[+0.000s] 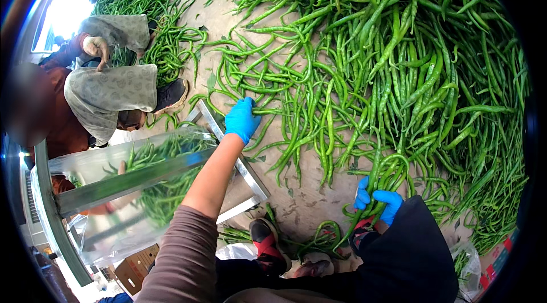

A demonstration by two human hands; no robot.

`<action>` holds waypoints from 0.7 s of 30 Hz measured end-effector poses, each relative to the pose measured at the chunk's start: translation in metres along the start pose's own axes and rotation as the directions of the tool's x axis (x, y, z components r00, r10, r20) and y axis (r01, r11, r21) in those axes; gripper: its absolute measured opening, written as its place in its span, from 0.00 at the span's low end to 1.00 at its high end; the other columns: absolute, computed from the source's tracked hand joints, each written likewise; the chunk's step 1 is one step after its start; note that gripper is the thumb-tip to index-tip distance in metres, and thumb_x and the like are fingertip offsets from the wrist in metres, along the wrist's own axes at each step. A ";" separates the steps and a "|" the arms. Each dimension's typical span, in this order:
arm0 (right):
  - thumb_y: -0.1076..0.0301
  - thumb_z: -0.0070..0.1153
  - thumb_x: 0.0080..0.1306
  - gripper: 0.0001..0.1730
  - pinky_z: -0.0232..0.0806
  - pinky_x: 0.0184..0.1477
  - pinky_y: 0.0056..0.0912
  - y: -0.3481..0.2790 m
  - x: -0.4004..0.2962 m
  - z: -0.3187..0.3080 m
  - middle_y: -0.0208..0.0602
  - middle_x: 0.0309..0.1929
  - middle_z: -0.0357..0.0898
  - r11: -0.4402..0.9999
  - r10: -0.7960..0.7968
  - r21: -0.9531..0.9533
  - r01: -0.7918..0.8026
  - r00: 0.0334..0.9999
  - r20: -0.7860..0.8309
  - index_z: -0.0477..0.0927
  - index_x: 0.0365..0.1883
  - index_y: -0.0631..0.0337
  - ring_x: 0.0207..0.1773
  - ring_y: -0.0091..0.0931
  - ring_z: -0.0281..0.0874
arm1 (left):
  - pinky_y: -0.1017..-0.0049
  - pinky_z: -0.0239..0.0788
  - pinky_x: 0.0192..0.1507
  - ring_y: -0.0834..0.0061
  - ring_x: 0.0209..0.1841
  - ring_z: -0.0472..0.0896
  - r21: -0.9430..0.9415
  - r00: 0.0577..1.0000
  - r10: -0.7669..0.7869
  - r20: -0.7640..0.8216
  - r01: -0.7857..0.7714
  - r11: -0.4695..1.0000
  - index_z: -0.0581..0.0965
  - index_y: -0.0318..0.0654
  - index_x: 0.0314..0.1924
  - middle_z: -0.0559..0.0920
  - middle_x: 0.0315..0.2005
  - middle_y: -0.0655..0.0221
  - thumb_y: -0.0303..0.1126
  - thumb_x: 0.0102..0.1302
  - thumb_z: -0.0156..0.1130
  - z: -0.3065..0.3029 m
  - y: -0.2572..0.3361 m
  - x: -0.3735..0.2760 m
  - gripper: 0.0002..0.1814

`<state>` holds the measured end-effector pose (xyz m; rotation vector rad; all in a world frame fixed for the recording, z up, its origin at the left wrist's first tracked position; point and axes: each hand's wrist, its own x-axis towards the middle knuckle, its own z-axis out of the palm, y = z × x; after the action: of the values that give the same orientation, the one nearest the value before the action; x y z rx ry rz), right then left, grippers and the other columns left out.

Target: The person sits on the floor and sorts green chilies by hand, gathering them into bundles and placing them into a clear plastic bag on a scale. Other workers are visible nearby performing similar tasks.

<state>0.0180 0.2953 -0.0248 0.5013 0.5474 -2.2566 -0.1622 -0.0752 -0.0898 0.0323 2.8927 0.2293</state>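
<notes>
My left hand [242, 121], in a blue glove, reaches forward beside a metal frame. Its fingers are curled around the end of a long green chili pepper [269, 111]; how many peppers lie inside the grip is hidden. Lower right, my right hand [381, 201], also gloved in blue, grips a bunch of long green chili peppers [386, 172] above my shoe. Several of them bend over at the top, and others hang below the fingers. Loose peppers [316, 119] are spread over the brown floor covering [316, 200] between my hands.
A large pepper heap [427, 55] rises ahead and right. At left, a metal stand [136, 181] holds a clear plastic bag [158, 204] containing peppers. Beyond it sits another person [115, 89]. A cardboard box [134, 266] stands lower left; my shoes [269, 243] are below.
</notes>
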 end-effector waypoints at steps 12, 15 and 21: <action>0.63 0.54 0.51 0.26 0.63 0.45 0.39 0.003 0.002 0.005 0.37 0.31 0.70 1.000 0.013 -0.024 -0.014 0.998 -0.060 0.68 0.49 0.64 0.36 0.33 0.69 | 0.61 0.68 0.42 0.56 0.37 0.74 0.104 0.943 0.329 0.050 -0.333 0.937 0.75 0.40 0.34 0.76 0.34 0.59 0.31 0.46 0.63 -0.031 0.010 -0.002 0.13; 0.64 0.54 0.53 0.25 0.63 0.47 0.39 0.002 -0.002 -0.003 0.37 0.33 0.71 0.999 0.049 -0.012 -0.049 0.998 -0.043 0.68 0.50 0.64 0.38 0.33 0.69 | 0.63 0.69 0.39 0.57 0.36 0.75 0.054 0.892 0.445 -0.075 -0.442 0.895 0.77 0.41 0.38 0.77 0.31 0.60 0.27 0.50 0.60 -0.092 0.016 -0.009 0.12; 0.67 0.55 0.55 0.25 0.64 0.49 0.38 -0.001 -0.001 -0.009 0.36 0.35 0.72 0.999 0.043 0.026 -0.043 0.999 0.018 0.69 0.51 0.64 0.42 0.32 0.71 | 0.70 0.69 0.39 0.67 0.38 0.79 -0.448 0.899 0.354 -0.256 -0.435 0.781 0.75 0.37 0.48 0.80 0.37 0.60 0.25 0.59 0.56 -0.151 0.058 0.008 0.16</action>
<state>0.0194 0.3016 -0.0316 0.5013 0.4933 -2.2278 -0.2052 -0.0402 0.0620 0.5625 2.8457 1.0955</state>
